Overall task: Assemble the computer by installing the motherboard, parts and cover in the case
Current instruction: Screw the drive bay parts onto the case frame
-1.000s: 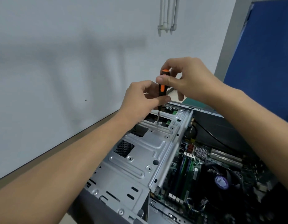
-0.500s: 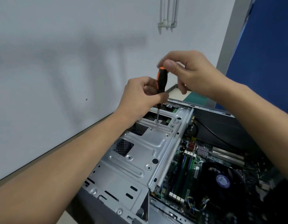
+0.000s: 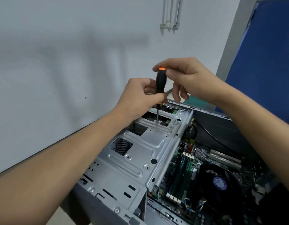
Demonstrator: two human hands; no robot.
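Head view: left hand (image 3: pixel 137 96) grips the screwdriver (image 3: pixel 160 80) to steady it, while right hand (image 3: pixel 189 75), at its one o'clock, pinches the cap, likely to spin it.

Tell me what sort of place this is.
Probably a plain indoor workroom used for computer repair or assembly. It has a bare white wall with white pipes, a blue panel at the right, and an open computer case being worked on with a screwdriver.

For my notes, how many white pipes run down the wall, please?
3, side by side high on the wall: left pipe, middle pipe, right pipe. None seems hidden.
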